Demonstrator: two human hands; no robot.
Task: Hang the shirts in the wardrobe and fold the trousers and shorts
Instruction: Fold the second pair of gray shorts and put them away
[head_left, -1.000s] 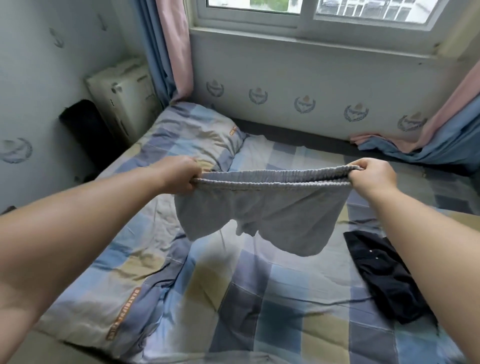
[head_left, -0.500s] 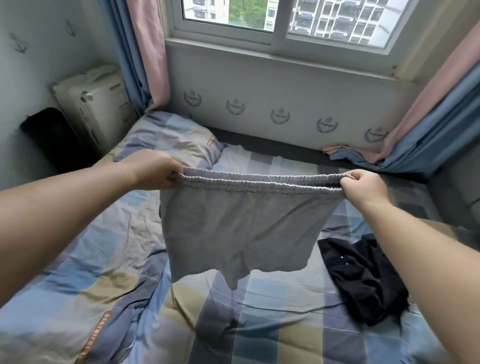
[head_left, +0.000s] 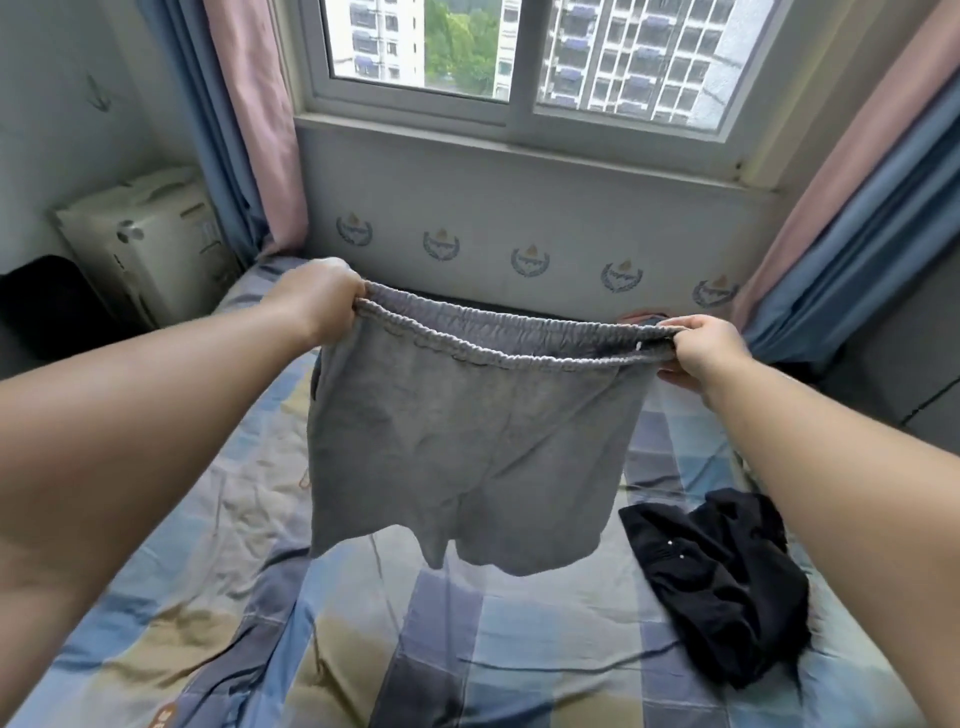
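Gripping the waistband ends of the grey shorts (head_left: 467, 447) with left hand (head_left: 317, 301) and right hand (head_left: 698, 353), above the bed (head_left: 519, 649) middle; risking uneven legs, crooked fold.

A pair of grey cotton shorts with an elastic gathered waistband (head_left: 467, 441) hangs in the air, stretched wide between two hands. The left hand (head_left: 319, 299) grips one end of the waistband with curled fingers; the right hand (head_left: 701, 353) pinches the other end, fingers curled round the band. The legs of the shorts dangle below both hands, clear of the bed with a checked blue, beige and grey cover (head_left: 249, 597). Below the right hand and just beside the right forearm, a crumpled black garment (head_left: 727, 587) lies on the cover. Beyond both hands stands a white-framed sliding window (head_left: 519, 111), with pink and blue curtains (head_left: 249, 130) at either side.
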